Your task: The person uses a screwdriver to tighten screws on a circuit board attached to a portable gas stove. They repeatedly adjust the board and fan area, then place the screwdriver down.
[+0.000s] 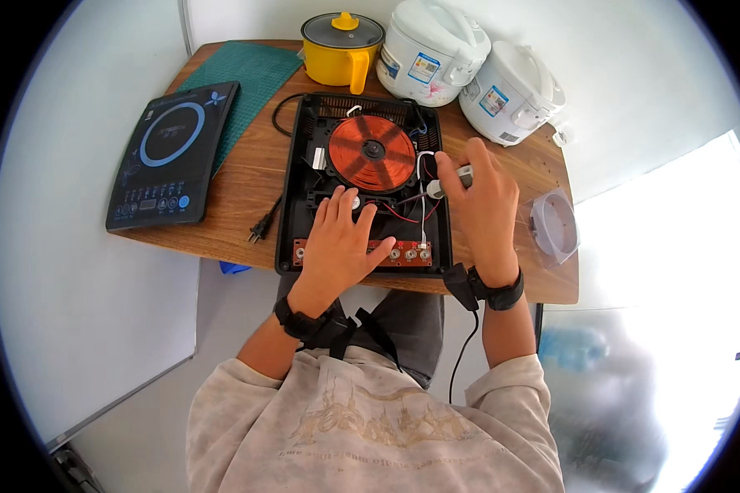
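An opened induction cooker base (284,238) lies before me, a black tray with a round copper coil (372,153) in its far half. Along its near edge runs a reddish-brown circuit board (407,254) with several round buttons. My right hand (487,205) is closed around the handle of a screwdriver (434,190), whose shaft points left toward the parts just below the coil. The tip is hard to make out there. My left hand (337,251) rests with fingers spread over the tray's near left part, fingertips at a black bar below the coil. Thin red and white wires (403,215) run beside it.
The cooker's black glass top (173,156) leans at the left, partly on a green cutting mat (251,70). A power plug (259,228) lies left of the tray. Behind stand a yellow pot (334,66) and two white rice cookers (423,49). A clear plastic box (555,222) sits right.
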Motion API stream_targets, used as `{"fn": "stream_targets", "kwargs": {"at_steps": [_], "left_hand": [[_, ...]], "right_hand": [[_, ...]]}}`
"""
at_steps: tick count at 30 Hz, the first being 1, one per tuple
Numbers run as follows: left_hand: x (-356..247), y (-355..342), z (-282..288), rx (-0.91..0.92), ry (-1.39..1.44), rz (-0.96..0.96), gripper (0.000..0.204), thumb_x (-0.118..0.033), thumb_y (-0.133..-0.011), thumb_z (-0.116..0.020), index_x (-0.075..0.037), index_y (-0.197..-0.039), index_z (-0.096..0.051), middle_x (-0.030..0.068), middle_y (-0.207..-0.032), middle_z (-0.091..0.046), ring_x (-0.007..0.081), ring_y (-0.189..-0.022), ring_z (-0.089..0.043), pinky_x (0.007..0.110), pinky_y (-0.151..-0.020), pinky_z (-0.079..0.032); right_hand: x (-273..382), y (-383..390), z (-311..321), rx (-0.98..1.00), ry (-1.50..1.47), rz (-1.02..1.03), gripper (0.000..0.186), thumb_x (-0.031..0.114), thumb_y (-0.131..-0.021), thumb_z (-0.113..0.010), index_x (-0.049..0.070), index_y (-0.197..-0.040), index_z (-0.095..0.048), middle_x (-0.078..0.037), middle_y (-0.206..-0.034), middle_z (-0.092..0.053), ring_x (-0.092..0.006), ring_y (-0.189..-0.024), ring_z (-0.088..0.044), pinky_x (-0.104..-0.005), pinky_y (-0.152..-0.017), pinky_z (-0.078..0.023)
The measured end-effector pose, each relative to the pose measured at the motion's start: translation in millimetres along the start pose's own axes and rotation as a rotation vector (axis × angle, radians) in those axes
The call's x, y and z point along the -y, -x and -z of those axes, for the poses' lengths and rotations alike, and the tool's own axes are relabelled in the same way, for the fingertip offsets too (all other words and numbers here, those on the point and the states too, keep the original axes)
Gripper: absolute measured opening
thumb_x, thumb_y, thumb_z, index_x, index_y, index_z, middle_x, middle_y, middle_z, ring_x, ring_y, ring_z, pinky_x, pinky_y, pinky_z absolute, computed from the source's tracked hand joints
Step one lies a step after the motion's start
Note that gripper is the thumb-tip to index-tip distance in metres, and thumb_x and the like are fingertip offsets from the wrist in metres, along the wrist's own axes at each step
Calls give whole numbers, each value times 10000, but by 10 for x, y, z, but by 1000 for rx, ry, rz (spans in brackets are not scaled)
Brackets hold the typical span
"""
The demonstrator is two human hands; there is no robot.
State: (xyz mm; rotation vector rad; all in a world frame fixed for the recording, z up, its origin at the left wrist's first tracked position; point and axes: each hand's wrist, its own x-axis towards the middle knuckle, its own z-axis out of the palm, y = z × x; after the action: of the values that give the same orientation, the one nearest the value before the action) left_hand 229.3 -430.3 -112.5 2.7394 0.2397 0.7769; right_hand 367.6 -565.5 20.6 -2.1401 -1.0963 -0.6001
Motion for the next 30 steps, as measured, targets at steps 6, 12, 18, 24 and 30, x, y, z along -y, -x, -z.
{"fn": "stream_targets", "kwargs": {"at_steps": [6,12,18,24,30], "left_hand": [[29,11,-21,-43,9,-15,583,-491,-925,-694,-14,-1249,-616,251,-1364,-522,462,-1330,-499,537,-1111,-421],[0,11,-27,-77,16,24,591,-495,-901,-719,-27,-1248,-619,286,-1373,-514,482,-1340,-487,539,-1109,-436],[-5,29,-74,-87,22,44,602,-499,-892,-731,-26,-1247,-620,296,-1381,-511,506,-1357,-473,557,-1101,-446],[-19,30,-30,-63,25,62,596,-499,-904,-722,-22,-1245,-619,299,-1381,-516,511,-1346,-487,555,-1096,-455],[75,-7,-109,-92,58,63,392,-295,-945,-718,-30,-1207,-594,270,-1301,-564,483,-1279,-548,522,-1050,-489]], "right_hand": [[221,-5,-5,118,124,167,193,188,-965,-679,66,-904,-543,-109,-726,-616,-326,-573,-636,-408,-487,-505],[450,21,65,298,293,208,243,273,-976,-679,80,-920,-542,-80,-668,-631,-293,-505,-634,-387,-433,-498],[322,-17,33,296,174,215,246,244,-966,-697,75,-1019,-526,-99,-709,-644,-315,-578,-659,-397,-485,-515],[223,-58,140,325,1,201,289,148,-922,-733,52,-1068,-503,-137,-779,-646,-356,-695,-670,-433,-572,-531],[116,-105,171,352,-216,145,315,155,-902,-750,40,-1058,-501,-165,-780,-646,-397,-738,-655,-472,-629,-523]]}}
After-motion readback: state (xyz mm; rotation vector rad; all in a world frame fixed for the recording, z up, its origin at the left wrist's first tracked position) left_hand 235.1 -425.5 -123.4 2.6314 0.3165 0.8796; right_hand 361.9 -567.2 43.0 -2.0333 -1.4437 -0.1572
